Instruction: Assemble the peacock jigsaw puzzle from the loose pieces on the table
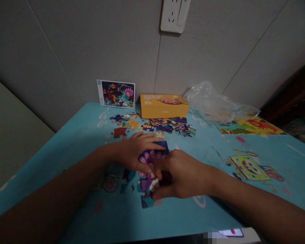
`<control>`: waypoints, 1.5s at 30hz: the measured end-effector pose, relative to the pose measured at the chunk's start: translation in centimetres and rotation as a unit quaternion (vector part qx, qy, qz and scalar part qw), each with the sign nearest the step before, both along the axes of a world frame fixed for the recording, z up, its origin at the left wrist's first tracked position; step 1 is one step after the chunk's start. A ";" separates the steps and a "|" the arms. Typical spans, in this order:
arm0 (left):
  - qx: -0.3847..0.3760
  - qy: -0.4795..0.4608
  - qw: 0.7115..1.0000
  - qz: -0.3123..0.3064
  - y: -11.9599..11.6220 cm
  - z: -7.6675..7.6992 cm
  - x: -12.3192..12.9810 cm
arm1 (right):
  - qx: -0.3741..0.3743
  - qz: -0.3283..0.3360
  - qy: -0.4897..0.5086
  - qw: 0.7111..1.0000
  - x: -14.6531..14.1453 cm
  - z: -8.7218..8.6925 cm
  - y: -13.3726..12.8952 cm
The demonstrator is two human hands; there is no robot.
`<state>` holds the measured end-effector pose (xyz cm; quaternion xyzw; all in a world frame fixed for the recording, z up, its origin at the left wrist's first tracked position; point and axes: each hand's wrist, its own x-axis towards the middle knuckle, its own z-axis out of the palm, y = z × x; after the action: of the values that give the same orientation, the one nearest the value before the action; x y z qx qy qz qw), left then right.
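A partly joined jigsaw puzzle (146, 201) lies in the middle of the table, with a purple, peacock-like fan of feathers and a dark blue top edge. My left hand (134, 150) rests flat across its upper left side, fingers stretched out. From the right, my right hand (184, 174) reaches over the lower part, its fingers bent and thumb drawn in. At those fingertips is a whitish puzzle piece (154, 184), partly covered by the hand. Beyond both hands, loose puzzle pieces (164, 128) lie in a heap, with a red piece (119, 132) at its left.
A picture card (118, 94) leans on the wall beside a yellow puzzle box (164, 106). Right of them lie a clear plastic bag (210, 103) and a bright orange-yellow picture sheet (254, 126). A phone (232, 232) is at the near table edge.
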<state>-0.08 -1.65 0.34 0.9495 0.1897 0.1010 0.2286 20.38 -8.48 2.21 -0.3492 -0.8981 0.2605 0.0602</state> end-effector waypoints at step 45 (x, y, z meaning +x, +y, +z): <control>0.027 0.078 0.995 -0.048 -2.2 0.6 1.5 | 0.094 0.168 0.132 0.972 0.3 -0.8 -0.4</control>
<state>1.37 -3.81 0.91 0.9682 0.1587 0.0205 0.1922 20.65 -8.87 1.46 -0.1486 -0.9484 0.2253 0.1663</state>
